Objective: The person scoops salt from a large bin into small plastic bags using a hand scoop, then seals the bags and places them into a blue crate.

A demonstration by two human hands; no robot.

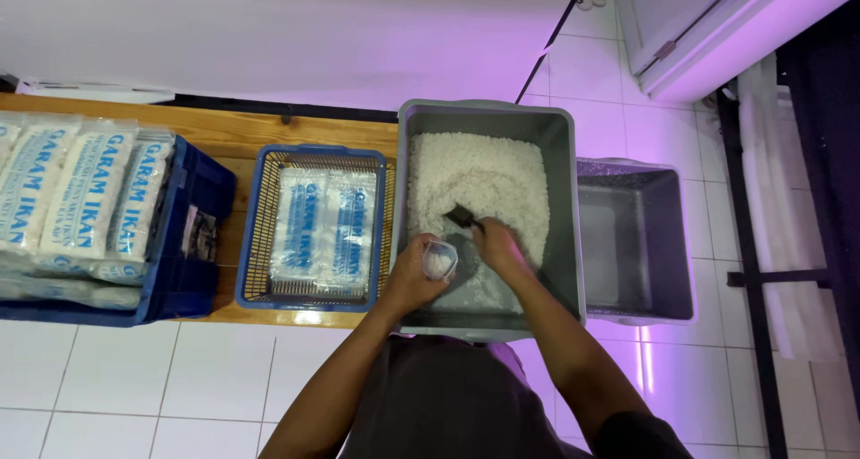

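The left hand (408, 275) is wrapped around a small clear bag (439, 260), holding it with its mouth turned toward the right, just above the near end of the grey tub (563, 208). The right hand (497, 244) is clenched on the handle of a small dark scoop (460, 215), whose blade points up and to the left into the heap of coarse white salt (479, 177) filling the far half of the tub. The scoop's long axis runs from the hand's knuckles diagonally away from the person, so the blade lies beyond and slightly right of the bag's opening; the two are near but not touching. The bag already shows some white grains inside (how full is hard to tell). The tub's near floor is mostly bare grey.

To the left, on the wooden tabletop (296, 129), stands a blue wire basket (260, 244) with two filled packets (324, 233) lying flat side by side, and further left a dark blue crate (193, 244) stacked with more packets. A second grey tub (681, 244) sits just right of the first, over the white tiled floor (134, 378).
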